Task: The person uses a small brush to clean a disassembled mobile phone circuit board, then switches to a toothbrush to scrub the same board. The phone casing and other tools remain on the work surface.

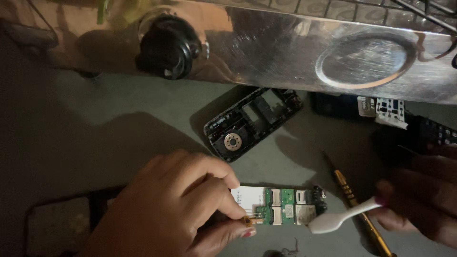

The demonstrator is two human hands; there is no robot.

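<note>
Fingers of the left hand [176,209], entering from seven o'clock, pinch the near end of a green phone circuit board [281,206] flat on the grey work surface [124,138], thumb below and forefinger above, knuckles arched toward the lens; the wrist is cut off by the bottom edge. At four o'clock the right hand [419,200], largely in shadow and cropped by the frame, is closed around the handle of a white toothbrush [340,219], whose head rests against the board's far end; a white rectangular label covers the board's left portion, beside small silver shields. Behind the brush handle lies a brass-coloured screwdriver [362,214], its tip pointing to eleven o'clock and its lower end partly hidden by the hand. Just above centre, toward twelve o'clock, sits an emptied black phone housing [252,121], tilted, with a round speaker at its lower end. At two o'clock a white keypad sheet [388,110] lies on dark parts too dim to identify. Across the top runs a steel stove front [295,47] with a black knob [166,47] at eleven o'clock; a dark flat object at eight o'clock cannot be made out.
</note>
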